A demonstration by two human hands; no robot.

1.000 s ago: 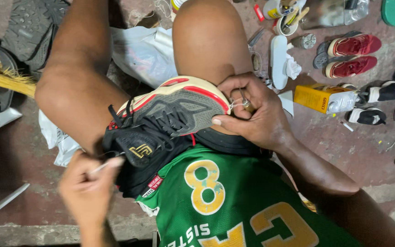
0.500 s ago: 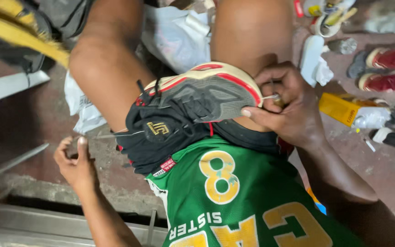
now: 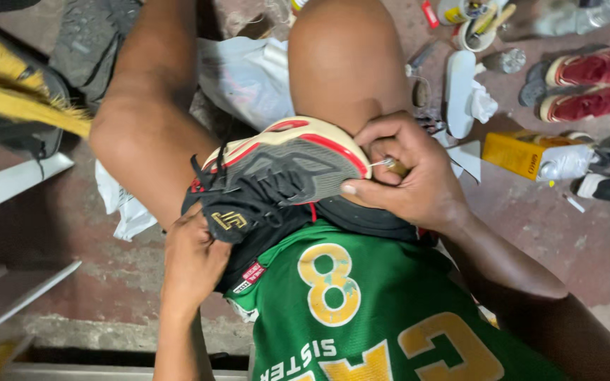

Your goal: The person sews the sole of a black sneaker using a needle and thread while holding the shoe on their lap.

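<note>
Black sneaker (image 3: 277, 183) lay sole-up, wedged between the knees for steadiness. Left hand (image 3: 192, 261) cupped its heel, bracing; right hand (image 3: 411, 176) pinched an awl (image 3: 390, 166) against the sole edge.

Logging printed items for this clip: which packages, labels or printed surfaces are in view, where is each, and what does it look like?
Yellow carton: lying on the floor at right, boxy, yellow-orange with dark print.
Gold emblem: on the black shoe's upper, beside the left hand.
Small red-and-white tag: at the green jersey's hem, a slim strip.
Small red packet: on the floor at top, flat; detail too small to tell.
</note>
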